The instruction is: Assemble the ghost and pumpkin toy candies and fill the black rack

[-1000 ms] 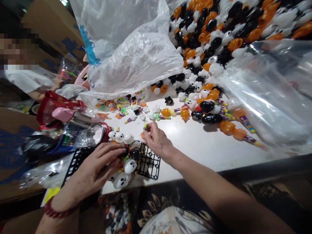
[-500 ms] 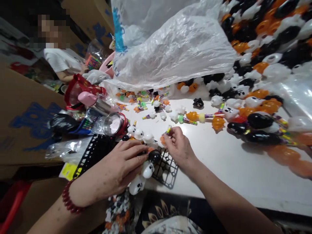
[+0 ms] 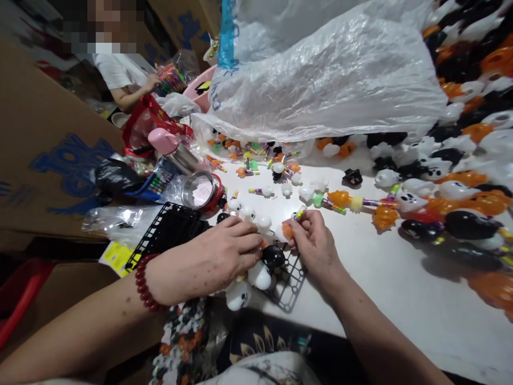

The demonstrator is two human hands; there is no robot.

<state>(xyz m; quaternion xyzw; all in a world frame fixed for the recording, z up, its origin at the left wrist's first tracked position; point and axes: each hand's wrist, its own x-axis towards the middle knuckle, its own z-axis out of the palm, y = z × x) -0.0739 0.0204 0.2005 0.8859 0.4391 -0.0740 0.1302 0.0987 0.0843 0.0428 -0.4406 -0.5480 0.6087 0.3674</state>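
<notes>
My right hand [image 3: 315,240] pinches a small toy piece with an orange figure [image 3: 287,230] and a yellow-and-purple patterned tube [image 3: 299,213] between thumb and fingers. To its left, my left hand [image 3: 228,248] lies palm down with its fingers curled over a cluster of toy heads on a black plastic grid [image 3: 289,291]. Those fingers hide what they grip. Around it are white ghost heads [image 3: 238,295], a glossy black head [image 3: 273,256] and more white heads [image 3: 262,223]. A red bead bracelet [image 3: 145,283] circles my left wrist.
Small tube-and-figure pieces [image 3: 248,172] lie scattered on the white table [image 3: 377,283]. Orange, black and white hollow toys [image 3: 473,192] heap up at the right, below a plastic bag [image 3: 320,80]. A steel cup [image 3: 198,190] stands left. Another person [image 3: 120,69] sits across, holding colourful sticks.
The view has shifted, so most things appear further right. Both hands stay beside the grid, and my right hand still pinches the small orange piece.
</notes>
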